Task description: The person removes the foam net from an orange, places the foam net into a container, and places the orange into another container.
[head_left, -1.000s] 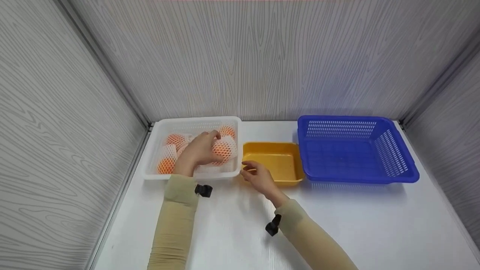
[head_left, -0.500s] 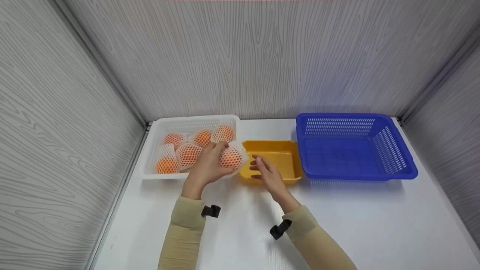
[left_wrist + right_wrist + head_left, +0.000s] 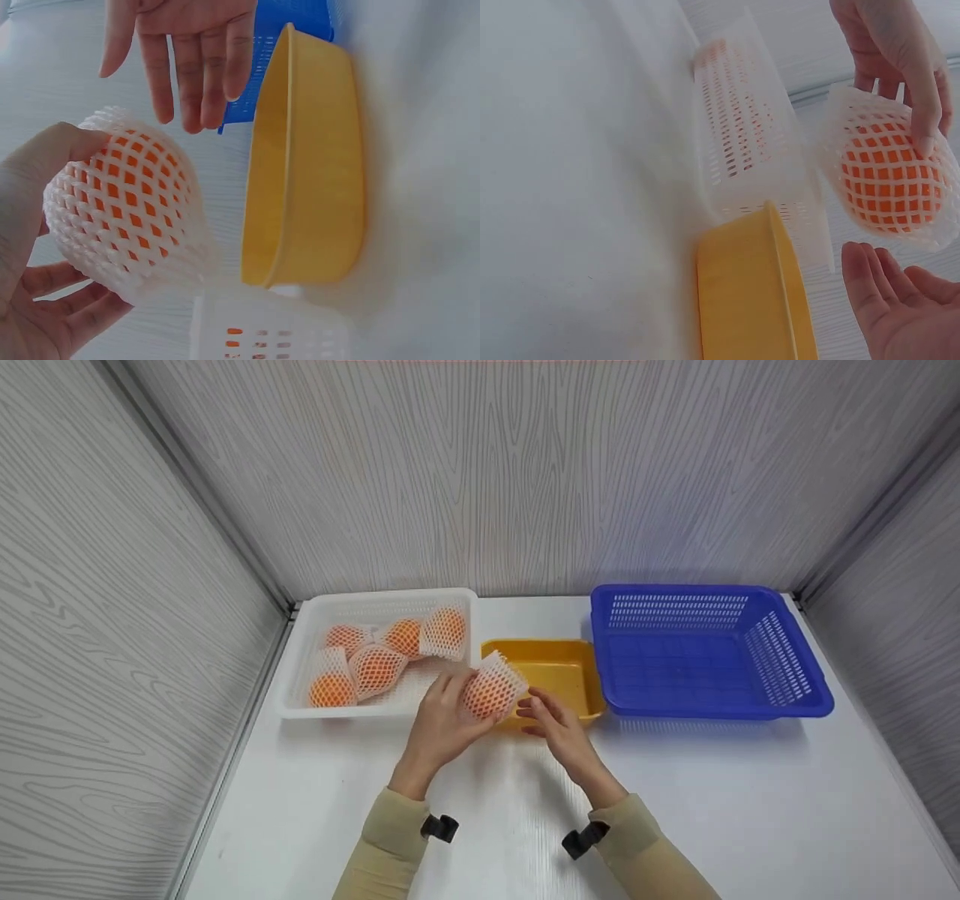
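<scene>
Left of the left hand (image 3: 441, 727) and its fingers, a white perforated basket (image 3: 390, 593) holds five orange fruits (image 3: 377, 669), all in foam net sleeves. That hand grasps a sixth sleeved fruit (image 3: 491, 695), thumb and fingers curled round opposite sides, out of the basket. Just right of it, the right hand (image 3: 566, 739) holds nothing, its fingers loosely extended, slightly apart from the net.

It looks early on: one fruit is lifted with its net on, five lie in the basket, and no bare fruit shows.

For edges, the white basket's right wall is just beyond the left fingers; the yellow plastic tray (image 3: 559, 679) sits beyond the right fingertips, its left part hidden by fruit; farther right rises the blue basket (image 3: 675, 667). The white tabletop (image 3: 510, 825) leaves room nearer than both hands.
</scene>
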`<state>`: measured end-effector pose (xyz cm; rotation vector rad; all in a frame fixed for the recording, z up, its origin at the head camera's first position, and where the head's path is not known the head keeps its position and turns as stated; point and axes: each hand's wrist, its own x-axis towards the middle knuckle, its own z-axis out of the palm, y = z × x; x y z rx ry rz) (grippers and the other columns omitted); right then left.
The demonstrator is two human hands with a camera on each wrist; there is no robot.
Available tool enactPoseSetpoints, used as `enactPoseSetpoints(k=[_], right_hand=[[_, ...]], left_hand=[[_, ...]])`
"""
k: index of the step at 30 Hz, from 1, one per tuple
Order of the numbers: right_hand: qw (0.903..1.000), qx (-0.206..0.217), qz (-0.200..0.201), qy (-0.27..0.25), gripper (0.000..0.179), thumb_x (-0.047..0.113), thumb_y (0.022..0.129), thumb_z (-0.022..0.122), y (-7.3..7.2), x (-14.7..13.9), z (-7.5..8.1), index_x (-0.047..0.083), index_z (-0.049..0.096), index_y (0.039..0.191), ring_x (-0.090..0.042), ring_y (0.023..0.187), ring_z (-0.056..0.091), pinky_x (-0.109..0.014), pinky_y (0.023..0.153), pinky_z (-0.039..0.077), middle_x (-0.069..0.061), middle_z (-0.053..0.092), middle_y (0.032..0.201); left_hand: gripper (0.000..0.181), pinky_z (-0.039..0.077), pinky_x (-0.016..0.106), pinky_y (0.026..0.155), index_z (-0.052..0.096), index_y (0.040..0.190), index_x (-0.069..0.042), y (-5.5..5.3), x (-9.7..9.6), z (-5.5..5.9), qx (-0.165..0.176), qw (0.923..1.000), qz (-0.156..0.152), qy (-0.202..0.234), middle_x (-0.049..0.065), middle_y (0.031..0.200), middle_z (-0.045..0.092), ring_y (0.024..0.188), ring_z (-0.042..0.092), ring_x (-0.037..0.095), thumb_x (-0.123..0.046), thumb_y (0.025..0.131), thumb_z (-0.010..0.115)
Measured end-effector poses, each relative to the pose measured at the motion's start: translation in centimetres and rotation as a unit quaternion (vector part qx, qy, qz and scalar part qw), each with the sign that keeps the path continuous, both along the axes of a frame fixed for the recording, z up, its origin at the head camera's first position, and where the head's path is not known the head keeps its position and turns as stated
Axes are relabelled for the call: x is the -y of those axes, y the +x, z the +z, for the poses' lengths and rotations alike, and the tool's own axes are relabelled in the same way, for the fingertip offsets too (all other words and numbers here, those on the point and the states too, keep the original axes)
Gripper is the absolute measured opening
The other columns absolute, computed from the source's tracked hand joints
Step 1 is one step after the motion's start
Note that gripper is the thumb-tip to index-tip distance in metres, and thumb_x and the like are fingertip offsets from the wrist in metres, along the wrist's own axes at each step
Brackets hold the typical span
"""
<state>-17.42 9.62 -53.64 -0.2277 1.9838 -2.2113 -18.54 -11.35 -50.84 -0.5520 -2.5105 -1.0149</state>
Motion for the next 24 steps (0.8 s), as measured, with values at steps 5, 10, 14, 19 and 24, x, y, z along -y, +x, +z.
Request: enactPoseSetpoints(k=[5, 10, 14, 19, 24], right_hand=[[0.9995, -0.009, 0.023, -0.017, 0.050, 0.021, 0.104, 0.051, 0.6, -0.6, -0.6, -0.007, 0.041, 0.144, -0.034, 0.120, 0.055, -0.046, 0.099, 0.047, -0.022, 0.052, 0.137], [0.9998, -0.019, -0.003, 0.003, 0.050, 0.016, 0.098, 0.062, 1.1, -1.2, -1.0, -0.007, 0.048, 0.139, -0.031, 0.114, 0.059, -0.038, 0.095, 0.050, -0.022, 0.056, 0.131], [0.9986, -0.020, -0.032, 0.038, 0.049, 0.013, 0.093, 0.069, 1.4, -1.8, -1.3, -0.005, 0.053, 0.136, -0.030, 0.112, 0.060, -0.030, 0.090, 0.051, -0.018, 0.061, 0.125], [0.9976, -0.015, -0.029, 0.060, 0.050, 0.010, 0.090, 0.072, 1.7, -2.6, -1.7, -0.005, 0.054, 0.134, -0.034, 0.116, 0.057, -0.034, 0.093, 0.051, -0.018, 0.060, 0.125], [0.9966, -0.008, -0.001, 0.082, 0.059, 0.011, 0.088, 0.075, 1.9, -3.7, -2.3, -0.005, 0.049, 0.139, -0.036, 0.120, 0.054, -0.040, 0.097, 0.048, -0.019, 0.057, 0.131]], left_hand=[[0.069, 0.054, 0.034, 0.085, 0.055, 0.127, -0.008, 1.1, -0.8, -1.1, 0.055, 0.9957, -0.018, 0.072, 0.005, 0.122, 0.056, 0.106, 0.058, 0.020, -0.043, 0.075, 0.084], [0.066, 0.055, 0.029, 0.081, 0.054, 0.128, -0.009, 1.7, -1.2, -1.8, 0.100, 0.9856, -0.067, 0.120, 0.004, 0.123, 0.054, 0.101, 0.060, 0.019, -0.039, 0.077, 0.084], [0.052, 0.056, 0.032, 0.082, 0.058, 0.125, -0.008, 2.0, -1.2, -2.3, 0.119, 0.9757, -0.121, 0.138, 0.006, 0.120, 0.056, 0.100, 0.063, 0.023, -0.031, 0.083, 0.080], [0.044, 0.056, 0.041, 0.081, 0.059, 0.123, -0.009, 2.2, -1.3, -2.9, 0.154, 0.9671, -0.139, 0.148, 0.006, 0.115, 0.059, 0.100, 0.063, 0.026, -0.029, 0.088, 0.075], [0.060, 0.057, 0.040, 0.081, 0.051, 0.132, -0.009, 2.3, -1.5, -3.4, 0.216, 0.9575, -0.138, 0.133, 0.005, 0.110, 0.058, 0.097, 0.063, 0.022, -0.032, 0.084, 0.079]])
